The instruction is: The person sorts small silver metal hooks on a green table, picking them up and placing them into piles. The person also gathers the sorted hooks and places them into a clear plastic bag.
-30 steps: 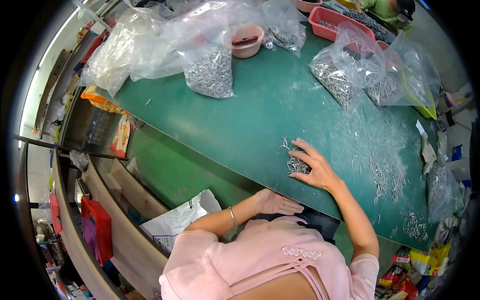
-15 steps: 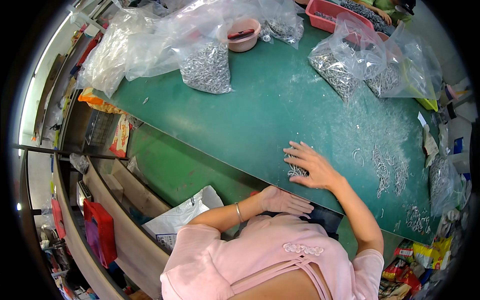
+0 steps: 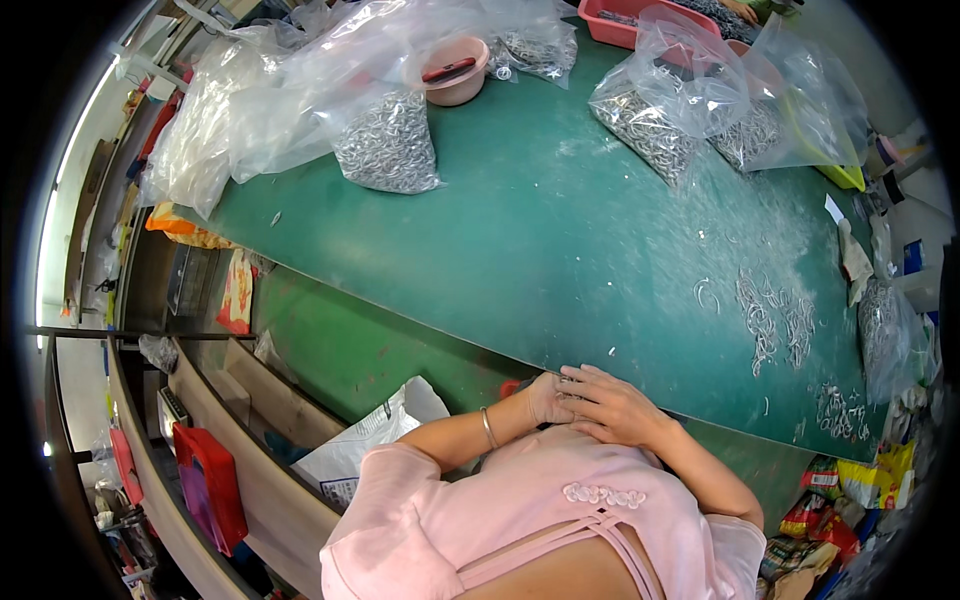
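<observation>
At the near table edge my right hand [image 3: 618, 408] lies cupped over my left hand [image 3: 549, 399], palm to palm. Between them a few glints of small silver metal hooks show by the fingertips; the rest of the bunch is hidden. My left fingers are mostly covered by the right hand. To the right on the green tabletop lie two loose heaps of metal hooks [image 3: 757, 325], a couple of stray hooks [image 3: 707, 295] and a scattered group of hooks [image 3: 843, 413] near the right edge.
Clear plastic bags of metal hooks [image 3: 388, 145] stand at the back left, with another such bag [image 3: 650, 130] at the back right. A pink bowl [image 3: 455, 88] and a pink basket [image 3: 610, 33] sit behind. Wooden shelving [image 3: 265, 480] is at my left.
My right hand has drawn the bunch of hooks off the tabletop toward me, onto my left palm at the edge. The hands now meet. The view has shifted slightly.
</observation>
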{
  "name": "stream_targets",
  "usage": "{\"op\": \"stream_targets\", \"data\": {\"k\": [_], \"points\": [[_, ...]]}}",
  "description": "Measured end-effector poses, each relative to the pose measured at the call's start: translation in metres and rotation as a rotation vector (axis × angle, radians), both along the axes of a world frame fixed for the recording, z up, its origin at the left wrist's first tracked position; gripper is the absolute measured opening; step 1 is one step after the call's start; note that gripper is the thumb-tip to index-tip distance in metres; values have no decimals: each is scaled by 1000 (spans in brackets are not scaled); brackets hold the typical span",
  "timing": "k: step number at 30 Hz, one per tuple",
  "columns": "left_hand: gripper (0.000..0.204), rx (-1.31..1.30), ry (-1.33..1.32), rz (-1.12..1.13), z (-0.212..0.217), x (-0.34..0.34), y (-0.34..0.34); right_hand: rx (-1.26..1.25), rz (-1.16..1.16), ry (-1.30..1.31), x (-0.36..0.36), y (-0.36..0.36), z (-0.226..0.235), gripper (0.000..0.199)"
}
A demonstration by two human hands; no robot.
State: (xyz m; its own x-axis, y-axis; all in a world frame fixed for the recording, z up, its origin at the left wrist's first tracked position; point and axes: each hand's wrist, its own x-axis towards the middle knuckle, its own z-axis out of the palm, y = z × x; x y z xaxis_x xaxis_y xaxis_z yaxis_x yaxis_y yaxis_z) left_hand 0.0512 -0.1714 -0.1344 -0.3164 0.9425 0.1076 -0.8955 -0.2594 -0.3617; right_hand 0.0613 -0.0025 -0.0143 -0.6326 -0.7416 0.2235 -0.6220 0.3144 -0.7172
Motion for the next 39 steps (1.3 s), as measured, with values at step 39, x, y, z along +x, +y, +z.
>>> {"op": "stream_targets", "data": {"k": [39], "points": [[40, -573, 173, -194, 201, -8, 188, -762, -1949, 365, 129, 395, 51, 62]]}}
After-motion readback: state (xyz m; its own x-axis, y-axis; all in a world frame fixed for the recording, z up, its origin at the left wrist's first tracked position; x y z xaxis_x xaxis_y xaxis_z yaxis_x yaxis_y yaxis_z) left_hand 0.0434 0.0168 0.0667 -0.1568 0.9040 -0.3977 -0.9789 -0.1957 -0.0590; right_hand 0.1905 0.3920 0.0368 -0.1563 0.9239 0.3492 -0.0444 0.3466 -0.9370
